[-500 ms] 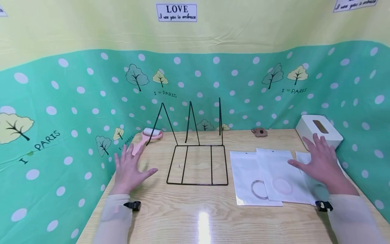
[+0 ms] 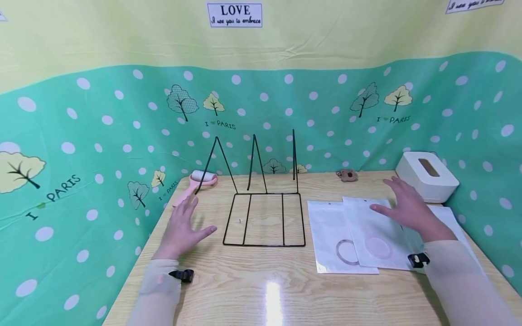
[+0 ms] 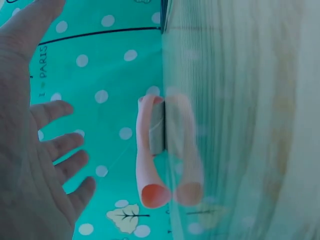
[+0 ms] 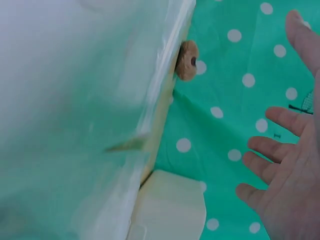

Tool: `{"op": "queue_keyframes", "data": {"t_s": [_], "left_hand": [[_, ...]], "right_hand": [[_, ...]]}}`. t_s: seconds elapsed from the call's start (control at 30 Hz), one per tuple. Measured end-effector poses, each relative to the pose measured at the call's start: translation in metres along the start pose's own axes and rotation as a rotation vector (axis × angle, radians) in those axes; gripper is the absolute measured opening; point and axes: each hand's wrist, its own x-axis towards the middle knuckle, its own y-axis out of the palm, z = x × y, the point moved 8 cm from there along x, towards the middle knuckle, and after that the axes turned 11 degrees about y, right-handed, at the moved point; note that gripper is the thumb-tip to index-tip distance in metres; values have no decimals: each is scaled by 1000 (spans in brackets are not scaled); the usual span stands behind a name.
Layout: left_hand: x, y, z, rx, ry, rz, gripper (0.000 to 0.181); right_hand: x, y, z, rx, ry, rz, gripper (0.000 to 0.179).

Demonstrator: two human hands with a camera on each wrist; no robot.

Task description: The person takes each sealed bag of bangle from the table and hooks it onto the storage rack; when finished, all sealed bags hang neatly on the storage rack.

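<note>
- The table (image 2: 228,290) has a pale wood-grain top, shiny enough to throw back a white streak of light near its front edge; the left wrist view shows the roller (image 2: 204,177) mirrored in it.
- Cloth (image 2: 102,149) hangs behind and at both sides of the table, cream above and green with white dots below, printed with small trees and "I PARIS"; a white "LOVE" label (image 2: 235,15) shows high at the back.
- The black wire rack (image 2: 264,245) sits mid-table, its flat base on the wood and three bent, peaked prongs rising at its rear.
- The pink-handled roller lies at the back left, near the cloth.
- White packets (image 2: 363,226) lie overlapping right of the rack; a dark ring (image 2: 346,252) and a pale pink disc (image 2: 378,247) show on two of them.
- The white box (image 2: 442,181), slotted on top, stands at the back right corner; a small brown figure (image 2: 348,175) sits at the rear edge.
- The left hand (image 2: 179,231) hovers between roller and rack, fingers spread, holding nothing.
- The right hand (image 2: 408,206) hangs over the packets, fingers apart, also holding nothing.
</note>
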Motion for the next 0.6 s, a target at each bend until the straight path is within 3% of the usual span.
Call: {"op": "queue_keyframes", "data": {"t_s": [0.27, 0.6], "left_hand": [[-2, 17, 0, -161, -53, 88, 107], [-5, 37, -8, -326, -81, 174, 93]], "right_hand": [[18, 20, 14, 47, -16, 114, 114], [35, 48, 27, 77, -27, 218, 81]]}}
